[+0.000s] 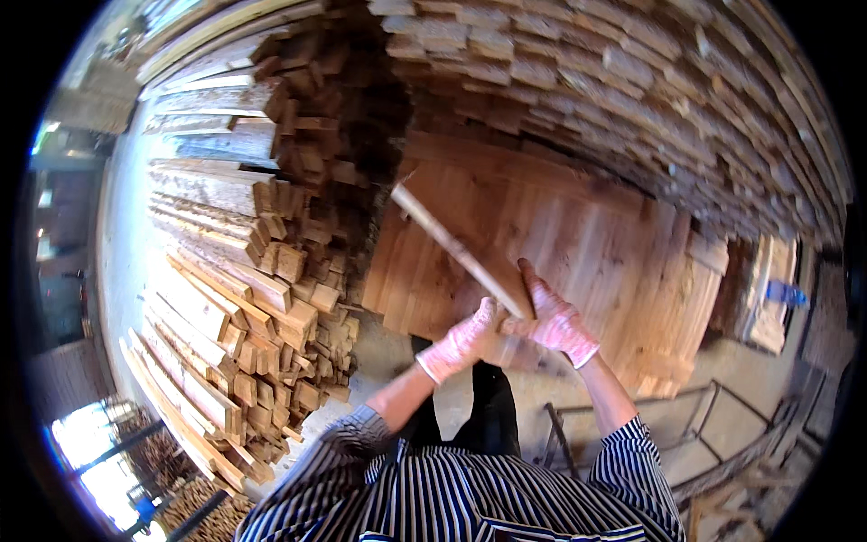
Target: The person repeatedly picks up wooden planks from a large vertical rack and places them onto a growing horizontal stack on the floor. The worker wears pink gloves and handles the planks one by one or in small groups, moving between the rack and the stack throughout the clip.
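Grey floor (pixel 370 348) shows around the near edge of the board stack (pixel 623 262), which serves here as the landmark for the whole room. Beyond it and to its right rises a high wall of rough timber (pixel 623 72), row upon row of plank ends. To the left of the board stack lies a big lumber pile (pixel 217 194), its pale sawn lengths uneven at the ends facing the stack, with bright light across their tops. Farther out to the left, past that pile, is a glaring bright opening (pixel 90 456).

The board stack itself has a flat top of reddish-brown boards laid side by side, with lighter patches and a few dark knots. Near its right front side stands a thin, dark metal frame (pixel 713 388).

The plank (pixel 461 253) slants over the left half of the board stack, narrow pale edge showing, near end between two hands in pink-and-white gloves. The right hand (pixel 555 323) grips that end, fingers along the plank's right side. The left hand (pixel 461 343) meets it from the left, thumb raised; whether its fingers close around the wood cannot be told.

Right of the board stack sits a small blue bottle-like object (pixel 786 294).
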Tool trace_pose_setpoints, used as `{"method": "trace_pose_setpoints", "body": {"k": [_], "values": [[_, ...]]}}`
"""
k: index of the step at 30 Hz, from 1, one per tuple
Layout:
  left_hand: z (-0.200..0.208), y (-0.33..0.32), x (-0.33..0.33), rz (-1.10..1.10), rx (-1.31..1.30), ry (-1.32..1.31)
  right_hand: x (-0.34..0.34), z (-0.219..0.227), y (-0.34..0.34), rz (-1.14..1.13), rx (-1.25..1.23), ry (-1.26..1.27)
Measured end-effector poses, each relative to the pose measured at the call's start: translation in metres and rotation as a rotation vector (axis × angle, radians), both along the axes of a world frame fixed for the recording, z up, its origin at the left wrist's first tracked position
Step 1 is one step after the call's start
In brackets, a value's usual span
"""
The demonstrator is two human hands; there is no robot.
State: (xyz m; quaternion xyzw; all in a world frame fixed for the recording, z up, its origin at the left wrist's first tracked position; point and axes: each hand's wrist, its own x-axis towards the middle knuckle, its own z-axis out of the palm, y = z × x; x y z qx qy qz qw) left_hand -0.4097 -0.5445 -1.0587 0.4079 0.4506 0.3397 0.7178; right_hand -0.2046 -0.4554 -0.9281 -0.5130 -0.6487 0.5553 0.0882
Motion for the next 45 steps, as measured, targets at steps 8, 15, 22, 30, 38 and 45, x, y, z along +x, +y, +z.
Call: {"method": "trace_pose_setpoints", "body": {"k": [8, 15, 22, 30, 38, 45], "values": [[0.000, 0.130, -0.172, 0.087, 0.161, 1.012, 0.019, 0.004, -0.196, -1.244, -0.353, 0.824], [-0.068, 0.169, -0.216, -0.151, 0.025, 0.641, -0.119, -0.096, -0.333, -1.437, -0.812, 0.975], [-0.055, 0.171, -0.200, -0.148, 0.003, 0.701, -0.141, -0.164, -0.205, -1.435, -0.724, 1.149], [-0.069, 0.177, -0.236, -0.651, 0.515, 1.187, -0.176, -0.084, -0.238, -1.132, -0.165, 0.145], [0.093, 0.087, -0.165, 0.296, -0.252, 0.790, -0.102, -0.006, -0.104, -0.775, 0.309, -0.170], [0.052, -0.117, -0.204, 0.406, -0.439, 0.491, -0.098, -0.076, -0.084, 0.152, 0.418, -0.527]]}}
